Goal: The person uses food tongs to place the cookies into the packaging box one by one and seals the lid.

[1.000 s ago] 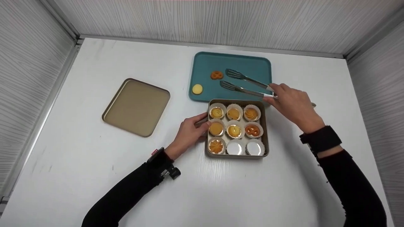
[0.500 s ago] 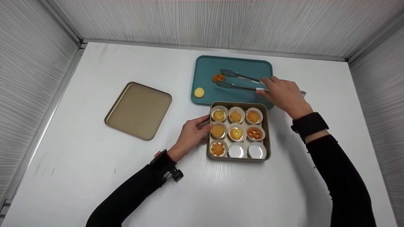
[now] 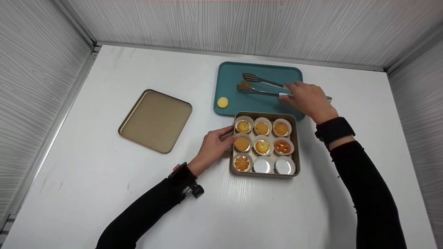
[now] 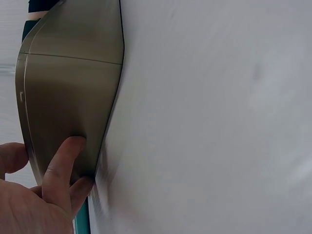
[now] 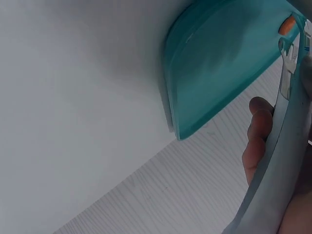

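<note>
My left hand (image 3: 213,148) holds the near-left wall of a square metal tin (image 3: 296,141), thumb at the rim; in the left wrist view its fingertips press the tin's outer wall (image 4: 63,97). Inside stand rows of paper cups, several with cookies; two front cups (image 3: 263,165) hold none. My right hand (image 3: 308,100) grips tongs (image 3: 263,92) over a teal tray (image 3: 226,76). The spread tong heads lie either side of a brown pretzel-shaped cookie (image 3: 244,84), partly hidden by the nearer head; contact is unclear. A pale round cookie (image 3: 222,102) rests at the tray's front-left corner.
A shallow square metal lid (image 3: 155,121) lies to the left on the white table (image 3: 86,166). The tin stands right against the tray's front edge. Pale wood-patterned panels (image 3: 207,27) rise behind and at both sides.
The right hand has moved left with the tongs, bringing their heads from right of the pretzel-shaped cookie to around it. The left hand keeps its hold on the tin. The head view has shifted slightly.
</note>
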A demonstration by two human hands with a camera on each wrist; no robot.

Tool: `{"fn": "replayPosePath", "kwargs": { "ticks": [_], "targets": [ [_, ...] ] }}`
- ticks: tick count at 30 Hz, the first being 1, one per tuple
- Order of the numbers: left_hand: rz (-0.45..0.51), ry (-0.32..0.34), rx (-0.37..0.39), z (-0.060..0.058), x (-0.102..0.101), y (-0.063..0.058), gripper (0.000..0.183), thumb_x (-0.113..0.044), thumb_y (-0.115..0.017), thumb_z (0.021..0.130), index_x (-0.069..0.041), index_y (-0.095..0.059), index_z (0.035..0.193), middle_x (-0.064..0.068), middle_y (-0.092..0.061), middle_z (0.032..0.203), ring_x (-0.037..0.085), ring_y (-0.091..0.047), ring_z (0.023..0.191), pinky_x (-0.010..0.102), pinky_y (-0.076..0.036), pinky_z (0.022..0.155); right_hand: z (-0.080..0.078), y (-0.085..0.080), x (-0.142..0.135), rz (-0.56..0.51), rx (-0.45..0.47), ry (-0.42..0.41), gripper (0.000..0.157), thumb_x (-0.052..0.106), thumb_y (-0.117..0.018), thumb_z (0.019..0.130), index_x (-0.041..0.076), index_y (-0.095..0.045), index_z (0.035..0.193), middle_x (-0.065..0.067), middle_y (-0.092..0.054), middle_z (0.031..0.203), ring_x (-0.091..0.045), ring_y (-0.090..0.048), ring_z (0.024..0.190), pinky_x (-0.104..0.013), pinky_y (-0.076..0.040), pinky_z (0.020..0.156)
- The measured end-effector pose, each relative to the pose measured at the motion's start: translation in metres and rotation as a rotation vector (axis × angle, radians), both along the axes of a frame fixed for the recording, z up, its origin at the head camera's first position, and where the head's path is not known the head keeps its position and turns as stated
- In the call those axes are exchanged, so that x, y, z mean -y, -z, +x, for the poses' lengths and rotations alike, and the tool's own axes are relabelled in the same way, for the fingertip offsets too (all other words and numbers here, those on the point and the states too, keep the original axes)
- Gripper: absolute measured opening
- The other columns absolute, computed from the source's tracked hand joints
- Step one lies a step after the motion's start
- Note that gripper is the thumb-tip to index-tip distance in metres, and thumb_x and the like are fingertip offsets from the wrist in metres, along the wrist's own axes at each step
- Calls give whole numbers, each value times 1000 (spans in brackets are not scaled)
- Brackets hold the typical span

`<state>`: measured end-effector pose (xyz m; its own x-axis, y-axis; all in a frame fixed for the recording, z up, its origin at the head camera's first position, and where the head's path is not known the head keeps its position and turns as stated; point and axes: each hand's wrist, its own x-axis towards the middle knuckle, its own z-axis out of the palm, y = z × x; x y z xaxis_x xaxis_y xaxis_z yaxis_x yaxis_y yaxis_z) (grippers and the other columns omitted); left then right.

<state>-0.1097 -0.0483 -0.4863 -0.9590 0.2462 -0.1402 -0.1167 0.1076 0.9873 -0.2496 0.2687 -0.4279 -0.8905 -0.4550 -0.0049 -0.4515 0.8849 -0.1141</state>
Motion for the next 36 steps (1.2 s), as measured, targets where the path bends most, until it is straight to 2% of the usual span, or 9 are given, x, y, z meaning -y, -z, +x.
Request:
{"fn": "replayPosePath", "kwargs": {
  "ticks": [7, 17, 20, 29, 36],
  "targets": [
    [-26, 8, -6, 1, -2, -1, 50, -17, -63, 101, 3, -55, 146, 18, -58, 147, 26, -61, 129, 34, -47, 109, -2, 2, 2, -6, 22, 20, 55, 39, -62, 105, -2, -58, 141, -28, -67, 125, -46, -66, 108, -62, -53, 91],
    [-66, 20, -22, 2, 0, -1, 50, -19, -63, 103, 1, -54, 148, 15, -57, 148, 23, -57, 134, 34, -44, 112, 7, 14, -4, -68, -106, 6, 48, 38, -67, 102, -2, -66, 128, -24, -73, 106, -42, -70, 88, -58, -57, 74],
    [-65, 20, -22, 1, 0, -1, 51, -21, -63, 103, 1, -54, 148, 14, -57, 149, 23, -57, 135, 34, -44, 113, 11, 16, -5, -81, -119, 12, 48, 38, -66, 102, -2, -66, 128, -24, -73, 106, -43, -70, 87, -59, -57, 73],
    [-73, 9, -25, 1, 0, -1, 50, -19, -63, 103, 1, -54, 148, 15, -57, 148, 24, -59, 132, 33, -45, 111, 20, 21, -3, -98, -136, 10, 47, 37, -66, 103, -3, -67, 127, -24, -73, 106, -43, -70, 85, -59, -58, 72],
    [-66, 14, -28, 2, 0, 0, 50, -19, -62, 103, 1, -54, 148, 15, -56, 149, 24, -58, 134, 33, -45, 112, 24, 21, -4, -174, -92, 21, 38, 36, -65, 103, 0, -69, 116, -20, -72, 93, -41, -69, 81, -58, -55, 68]
  ]
}}
